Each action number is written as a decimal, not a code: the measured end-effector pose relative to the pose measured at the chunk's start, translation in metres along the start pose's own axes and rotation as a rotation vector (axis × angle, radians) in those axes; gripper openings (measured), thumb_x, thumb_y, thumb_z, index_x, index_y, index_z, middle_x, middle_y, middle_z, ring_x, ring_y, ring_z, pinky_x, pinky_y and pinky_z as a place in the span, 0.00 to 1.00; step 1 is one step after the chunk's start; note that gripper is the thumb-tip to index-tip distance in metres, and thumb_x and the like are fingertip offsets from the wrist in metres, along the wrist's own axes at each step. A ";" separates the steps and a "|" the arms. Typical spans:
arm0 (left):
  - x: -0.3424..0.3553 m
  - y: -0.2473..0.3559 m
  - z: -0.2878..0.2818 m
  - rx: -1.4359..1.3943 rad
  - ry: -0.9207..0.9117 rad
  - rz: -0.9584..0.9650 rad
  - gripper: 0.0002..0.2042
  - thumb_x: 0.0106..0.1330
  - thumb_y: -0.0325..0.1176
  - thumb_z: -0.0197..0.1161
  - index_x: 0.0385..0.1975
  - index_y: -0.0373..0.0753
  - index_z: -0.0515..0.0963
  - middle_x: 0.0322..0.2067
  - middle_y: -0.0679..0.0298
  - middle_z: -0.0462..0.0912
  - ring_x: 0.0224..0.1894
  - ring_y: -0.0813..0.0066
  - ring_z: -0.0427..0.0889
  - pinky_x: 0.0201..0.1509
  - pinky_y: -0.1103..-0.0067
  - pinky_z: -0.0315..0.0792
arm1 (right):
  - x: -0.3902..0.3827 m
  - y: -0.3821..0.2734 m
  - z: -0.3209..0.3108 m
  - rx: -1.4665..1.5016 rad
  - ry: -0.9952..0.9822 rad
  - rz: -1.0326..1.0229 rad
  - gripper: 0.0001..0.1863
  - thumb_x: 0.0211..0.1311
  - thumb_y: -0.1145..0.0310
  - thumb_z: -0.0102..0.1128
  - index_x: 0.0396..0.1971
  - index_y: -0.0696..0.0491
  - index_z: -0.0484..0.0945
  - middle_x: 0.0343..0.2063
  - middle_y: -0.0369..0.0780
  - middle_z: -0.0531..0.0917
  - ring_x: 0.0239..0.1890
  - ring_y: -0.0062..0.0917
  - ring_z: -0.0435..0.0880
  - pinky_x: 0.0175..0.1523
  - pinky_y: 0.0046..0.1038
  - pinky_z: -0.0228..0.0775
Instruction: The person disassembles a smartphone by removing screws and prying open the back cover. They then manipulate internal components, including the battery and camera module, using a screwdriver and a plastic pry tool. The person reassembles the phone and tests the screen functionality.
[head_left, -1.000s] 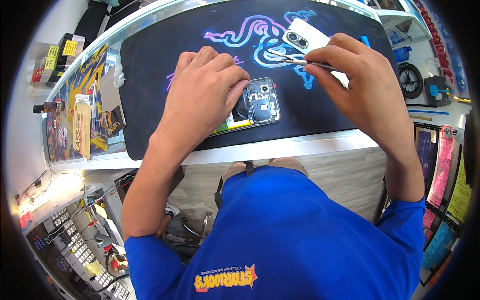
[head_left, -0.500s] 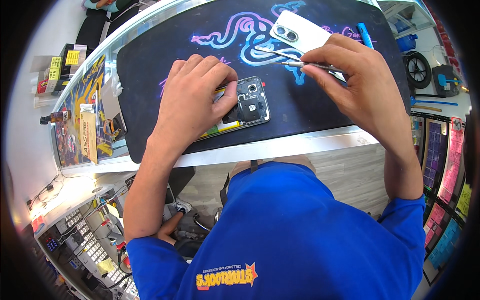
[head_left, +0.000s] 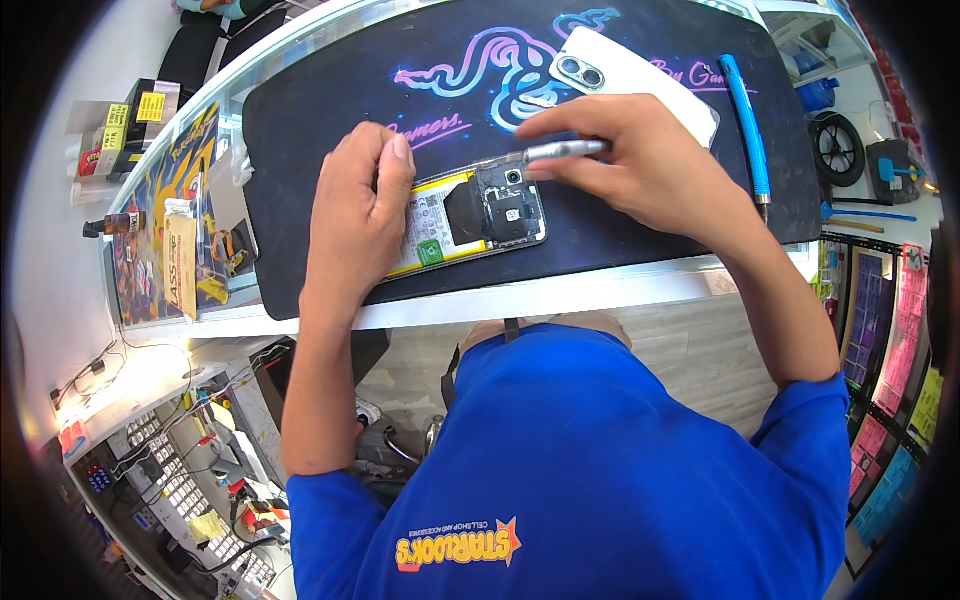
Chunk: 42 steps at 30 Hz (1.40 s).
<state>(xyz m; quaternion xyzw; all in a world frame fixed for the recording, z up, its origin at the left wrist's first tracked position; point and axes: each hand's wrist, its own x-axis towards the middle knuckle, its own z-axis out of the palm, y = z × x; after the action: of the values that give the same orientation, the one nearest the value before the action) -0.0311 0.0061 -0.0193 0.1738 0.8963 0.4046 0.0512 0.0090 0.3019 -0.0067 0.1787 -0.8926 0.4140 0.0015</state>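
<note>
Your left hand (head_left: 355, 215) is pressed flat-ish on the left part of the opened phone (head_left: 470, 213), fingers curled loosely over it and pinning it down — not gripping anything, just resting on top. The phone lies back-off on the black mat (head_left: 300, 120), its yellow-edged battery and dark camera board showing, close to the near edge of the worktop (head_left: 560, 292). Your right hand (head_left: 650, 165) is pinched around a slim silver tool (head_left: 562, 150), which lies nearly level and points left, its tip just above the phone's top edge near the camera. Behind that hand sits the white back cover (head_left: 625, 75) with its two lens rings, and a blue pen-like tool (head_left: 748, 125) lies off to the right on the mat.
</note>
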 end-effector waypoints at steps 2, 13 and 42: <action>-0.012 -0.004 0.006 0.153 0.084 0.145 0.11 0.83 0.36 0.60 0.39 0.37 0.80 0.38 0.58 0.82 0.44 0.55 0.78 0.53 0.62 0.69 | 0.016 0.015 0.014 -0.045 -0.047 -0.156 0.16 0.70 0.67 0.77 0.54 0.55 0.92 0.35 0.44 0.91 0.36 0.32 0.90 0.43 0.35 0.80; -0.033 -0.009 0.018 0.213 0.181 0.171 0.12 0.87 0.37 0.57 0.43 0.37 0.81 0.44 0.59 0.83 0.52 0.58 0.77 0.64 0.63 0.69 | 0.051 -0.031 0.010 -0.565 -0.400 -0.264 0.10 0.62 0.69 0.75 0.42 0.52 0.92 0.35 0.40 0.90 0.40 0.40 0.91 0.46 0.42 0.82; -0.034 -0.013 0.020 0.148 0.244 0.217 0.06 0.84 0.30 0.58 0.46 0.34 0.77 0.44 0.53 0.79 0.50 0.51 0.78 0.61 0.60 0.72 | 0.133 0.014 0.032 -0.217 -0.548 -0.505 0.14 0.66 0.65 0.69 0.48 0.53 0.91 0.42 0.45 0.92 0.44 0.43 0.90 0.54 0.43 0.82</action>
<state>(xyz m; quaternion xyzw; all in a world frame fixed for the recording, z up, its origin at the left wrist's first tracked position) 0.0018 0.0009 -0.0441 0.2226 0.8992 0.3587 -0.1150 -0.1152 0.2443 -0.0182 0.4955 -0.8265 0.2406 -0.1163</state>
